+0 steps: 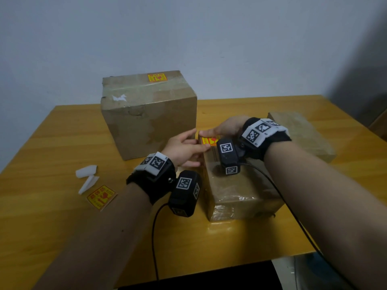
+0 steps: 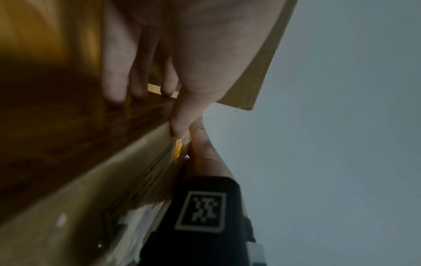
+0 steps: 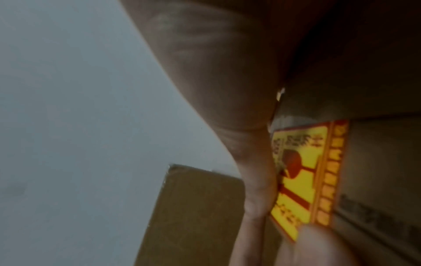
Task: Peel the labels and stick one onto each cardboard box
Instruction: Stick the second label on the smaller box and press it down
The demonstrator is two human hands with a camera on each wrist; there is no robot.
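While both hands met over the near box, a yellow label lay on its far top end. The right hand pressed flat, straight fingers onto the label; the left hand touched its near edge with extended fingers, gripping nothing. Behind stood a big box already labelled. A third box sat right. A spare label and white backings lay on the table.
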